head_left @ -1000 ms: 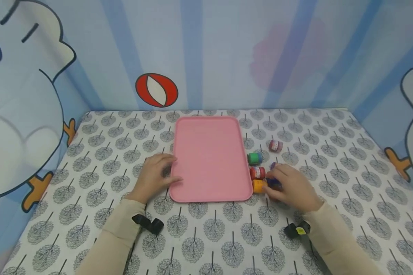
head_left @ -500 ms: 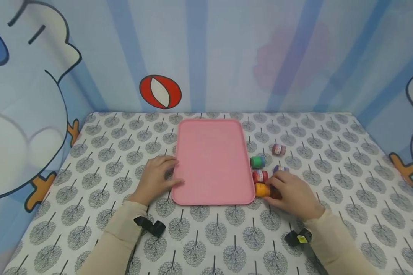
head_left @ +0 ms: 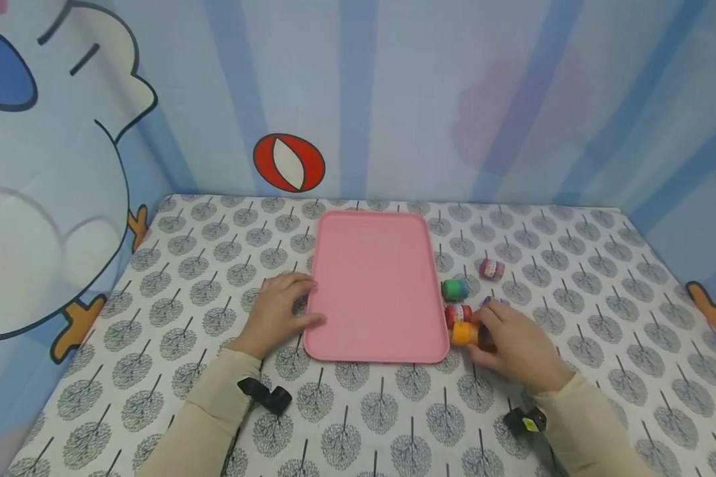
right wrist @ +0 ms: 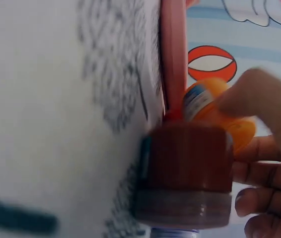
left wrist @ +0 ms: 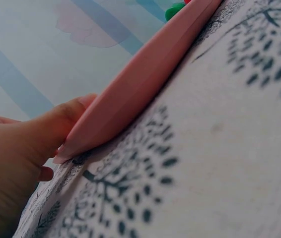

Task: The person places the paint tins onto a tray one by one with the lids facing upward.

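Note:
My right hand (head_left: 522, 344) pinches an orange paint jar (head_left: 465, 333) between thumb and fingers, close to the tray's near right corner. In the right wrist view that jar (right wrist: 207, 101) is tilted, with the thumb lying across it. Just in front stands a brown jar (right wrist: 187, 158) with a clear lid, mostly hidden under the hand in the head view. My left hand (head_left: 280, 315) grips the left edge of a pink tray (head_left: 378, 285). In the left wrist view its thumb (left wrist: 76, 106) lies over the rim and a fingertip shows below.
A red jar (head_left: 458, 314) and a green jar (head_left: 455, 289) lie along the tray's right side. A purple jar (head_left: 495, 302) shows beyond the right hand, and a dark pink one (head_left: 492, 269) lies farther back. A tree-print cloth (head_left: 382, 424) covers the table; a printed curtain (head_left: 417, 99) hangs behind.
My right hand has moved from the blue and brown jars' side onto the orange jar, which now tilts slightly. The left hand stays at the tray's edge. The head view has shifted a little.

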Motion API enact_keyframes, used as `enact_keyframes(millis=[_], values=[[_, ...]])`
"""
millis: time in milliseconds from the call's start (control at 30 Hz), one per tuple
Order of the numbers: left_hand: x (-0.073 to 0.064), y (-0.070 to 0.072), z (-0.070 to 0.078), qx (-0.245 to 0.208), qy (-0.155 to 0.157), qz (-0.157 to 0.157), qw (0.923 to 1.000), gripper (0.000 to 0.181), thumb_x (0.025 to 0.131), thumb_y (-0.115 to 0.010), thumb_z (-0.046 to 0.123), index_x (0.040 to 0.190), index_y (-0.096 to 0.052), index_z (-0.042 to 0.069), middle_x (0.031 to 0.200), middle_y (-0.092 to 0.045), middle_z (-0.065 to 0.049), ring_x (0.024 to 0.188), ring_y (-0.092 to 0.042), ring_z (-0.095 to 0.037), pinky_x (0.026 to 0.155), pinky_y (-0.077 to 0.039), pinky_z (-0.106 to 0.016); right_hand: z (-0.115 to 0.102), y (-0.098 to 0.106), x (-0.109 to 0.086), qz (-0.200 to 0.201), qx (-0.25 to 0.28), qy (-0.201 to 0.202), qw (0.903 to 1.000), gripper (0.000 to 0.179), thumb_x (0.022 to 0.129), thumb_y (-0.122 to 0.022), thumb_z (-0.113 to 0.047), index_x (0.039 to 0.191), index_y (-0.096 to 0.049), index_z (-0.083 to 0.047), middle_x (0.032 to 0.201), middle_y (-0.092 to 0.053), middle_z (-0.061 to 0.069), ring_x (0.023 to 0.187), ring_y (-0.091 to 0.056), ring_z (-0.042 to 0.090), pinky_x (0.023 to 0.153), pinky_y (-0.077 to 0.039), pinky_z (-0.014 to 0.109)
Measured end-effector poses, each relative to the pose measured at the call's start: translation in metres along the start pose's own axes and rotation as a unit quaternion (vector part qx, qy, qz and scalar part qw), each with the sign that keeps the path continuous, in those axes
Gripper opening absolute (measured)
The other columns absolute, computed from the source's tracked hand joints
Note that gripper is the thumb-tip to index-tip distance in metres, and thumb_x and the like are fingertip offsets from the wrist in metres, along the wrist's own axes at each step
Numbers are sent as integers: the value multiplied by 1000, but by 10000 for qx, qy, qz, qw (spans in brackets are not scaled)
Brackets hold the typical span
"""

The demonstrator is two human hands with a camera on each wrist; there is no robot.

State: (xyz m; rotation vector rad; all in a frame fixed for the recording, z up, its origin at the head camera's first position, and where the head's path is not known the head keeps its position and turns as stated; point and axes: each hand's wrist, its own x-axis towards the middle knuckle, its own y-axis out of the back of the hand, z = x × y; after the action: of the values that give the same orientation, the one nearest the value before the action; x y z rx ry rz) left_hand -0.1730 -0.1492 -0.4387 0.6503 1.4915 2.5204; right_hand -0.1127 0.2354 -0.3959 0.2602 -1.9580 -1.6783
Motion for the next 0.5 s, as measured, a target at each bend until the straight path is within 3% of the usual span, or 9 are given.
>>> enact_keyframes(millis=[200,500], values=[[3,0,4,88,-119,92,9998,63,72,-79,45,120,-64,7,131,-61,-7,123,-53,-29,110,-37,-47,-5,12,4,-189,105,-280,9994,41,76,-76,-32,105,-61,-8,84,-65,2,68,-57,12,57,-52,29],[0,0,-1,219,-129,58,9997,60,75,-77,48,119,-65,9,132,-61,-6,125,-52,-27,113,-33,-47,-15,16,15,330,238,228,9989,37,75,-78,-31,102,-64,-10,87,-66,0,72,-59,11,62,-53,29]])
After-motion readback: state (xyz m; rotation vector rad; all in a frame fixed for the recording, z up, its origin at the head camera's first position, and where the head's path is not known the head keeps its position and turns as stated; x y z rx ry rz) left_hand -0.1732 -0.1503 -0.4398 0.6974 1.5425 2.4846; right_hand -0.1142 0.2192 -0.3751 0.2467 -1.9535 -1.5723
